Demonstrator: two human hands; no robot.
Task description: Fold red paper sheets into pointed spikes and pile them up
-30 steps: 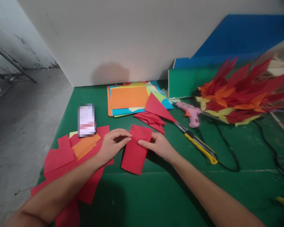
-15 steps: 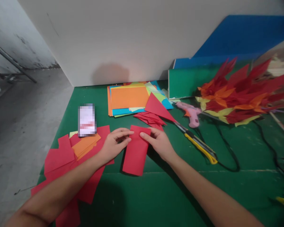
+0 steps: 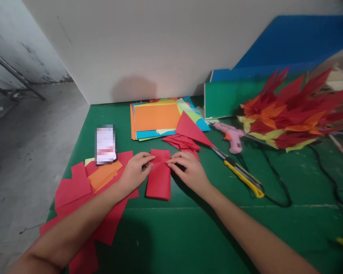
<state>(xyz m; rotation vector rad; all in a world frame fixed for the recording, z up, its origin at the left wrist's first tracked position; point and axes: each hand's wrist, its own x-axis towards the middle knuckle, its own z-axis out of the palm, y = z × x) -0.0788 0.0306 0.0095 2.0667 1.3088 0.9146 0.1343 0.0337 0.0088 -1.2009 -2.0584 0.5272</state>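
Note:
A red paper rectangle (image 3: 159, 179) lies upright on the green table (image 3: 188, 236) in front of me. My left hand (image 3: 135, 172) pinches its upper left edge with closed fingers. My right hand (image 3: 188, 171) grips its upper right edge, fingertips meeting near the top middle. Loose red and orange sheets (image 3: 82, 190) lie under my left forearm. Folded red triangles (image 3: 185, 139) sit just beyond the paper.
A stack of coloured paper (image 3: 157, 118) lies at the back. A yellow box cutter (image 3: 240, 173), a pink glue gun (image 3: 231, 137) with its black cord, and a red-orange paper flower (image 3: 294, 110) are to the right. A phone (image 3: 105, 144) lies left.
The red paper has turned from tilted to upright and looks narrower. Both hands have shifted up to its top edge and drawn closer together.

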